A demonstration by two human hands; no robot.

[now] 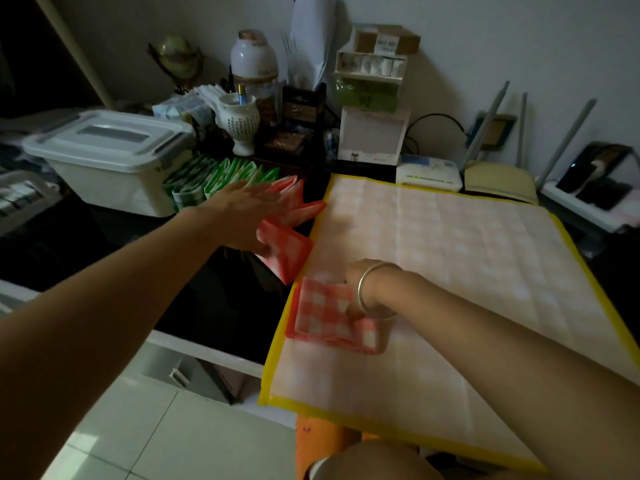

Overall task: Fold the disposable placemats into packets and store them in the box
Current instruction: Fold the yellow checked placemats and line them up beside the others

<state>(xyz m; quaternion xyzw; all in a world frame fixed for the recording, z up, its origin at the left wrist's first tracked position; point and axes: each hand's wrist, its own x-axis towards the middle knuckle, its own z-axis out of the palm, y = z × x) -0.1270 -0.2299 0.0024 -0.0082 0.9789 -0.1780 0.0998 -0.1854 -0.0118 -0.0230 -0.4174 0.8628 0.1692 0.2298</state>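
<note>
Left hand (242,211) centre frame, fingers straight and spread over loose red packets (289,252) at the dark worktop (194,299) edge. Right hand (360,299) lower centre, fingers curled round 1 red-check packet (322,313) on the yellow-edged mat (450,237). Lidded box (107,157) upper left, green packets (214,178) just beside it

White vase (239,124); globe (175,51) behind it; router (429,174) well right.

Left hand (242,209) is motion-blurred over the red packets (289,252); we cannot tell whether it grips one. Right hand (360,289) grips a folded red-checked packet (322,315), which covers most of its fingers. Both forearms run off the frame edges. Lettering on the white vase (239,123) is too small to read.
</note>
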